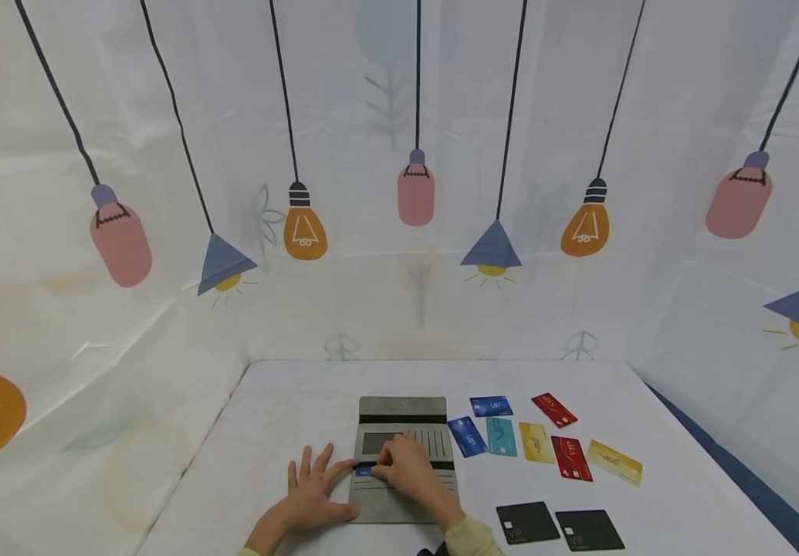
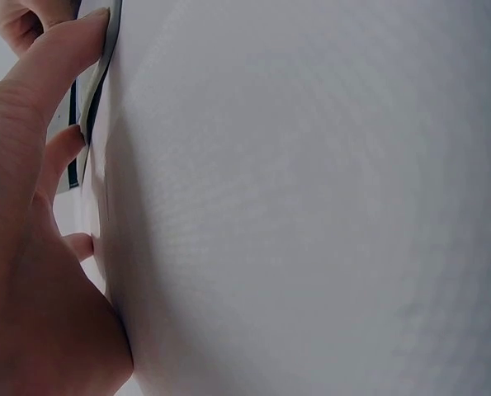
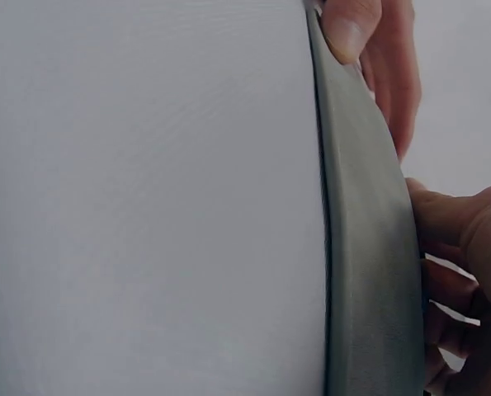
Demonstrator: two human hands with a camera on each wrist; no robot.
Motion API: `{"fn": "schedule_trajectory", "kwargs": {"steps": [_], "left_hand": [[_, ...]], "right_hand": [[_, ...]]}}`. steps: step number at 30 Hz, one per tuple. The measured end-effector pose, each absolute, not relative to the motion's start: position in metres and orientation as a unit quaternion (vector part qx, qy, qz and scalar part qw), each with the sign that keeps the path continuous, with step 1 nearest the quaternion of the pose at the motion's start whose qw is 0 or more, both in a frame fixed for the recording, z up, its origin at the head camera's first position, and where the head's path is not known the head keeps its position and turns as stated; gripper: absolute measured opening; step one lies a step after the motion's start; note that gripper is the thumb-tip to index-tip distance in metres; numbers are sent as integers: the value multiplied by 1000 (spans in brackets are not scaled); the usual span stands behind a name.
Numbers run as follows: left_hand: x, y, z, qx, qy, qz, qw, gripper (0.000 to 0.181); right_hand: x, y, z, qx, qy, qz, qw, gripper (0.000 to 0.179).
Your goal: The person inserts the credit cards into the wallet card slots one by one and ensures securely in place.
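Observation:
A grey wallet (image 1: 388,506) lies unfolded on the white table, showing card slots and a dark window pocket in the head view. My left hand (image 1: 312,494) is spread flat at its left edge, with fingertips and thumb touching the edge. A blue card (image 1: 363,472) shows in a slot of the lower half. My right hand (image 1: 409,467) reaches over the wallet and pinches this card at its right end; the fingertips partly hide it. In the right wrist view the wallet's grey edge (image 3: 373,247) runs between the table and the right hand (image 3: 476,247).
Right of the wallet lie loose cards: two blue (image 1: 492,406), a teal one (image 1: 501,437), two yellow (image 1: 536,442) and two red (image 1: 571,459). Two black cards (image 1: 527,523) lie nearer the front. A white curtain (image 1: 385,309) printed with lamps stands behind the table (image 1: 288,401).

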State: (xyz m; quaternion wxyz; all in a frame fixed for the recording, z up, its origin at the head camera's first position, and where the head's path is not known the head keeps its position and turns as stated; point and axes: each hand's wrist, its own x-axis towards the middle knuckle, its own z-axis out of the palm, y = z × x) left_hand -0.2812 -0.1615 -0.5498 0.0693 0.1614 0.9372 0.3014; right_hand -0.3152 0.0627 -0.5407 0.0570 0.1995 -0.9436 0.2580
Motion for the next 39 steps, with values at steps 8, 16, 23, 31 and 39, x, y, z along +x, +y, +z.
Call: {"fn": "schedule_trajectory", "kwargs": {"steps": [8,16,23,31,39], "left_hand": [[-283,-161,-556,167,936,303,65,77],[-280,-160,-545,168,937,301,56,77],[-277,-162,-540,163,939,298,57,78],[-280,-163,-544,165,937,302,56,77],[-279,-161,-544,157,945,280,65,78]], "right_hand": [[-305,64,-541,171,-950,246,90,22],[-299,81,-535,172,-945,270,71,29],[-301,93,-534,228,-929,288,40,28],[-299,91,-535,252,-932,258,23,17],[-290,79,-532,230,-944,235,-4,34]]}}
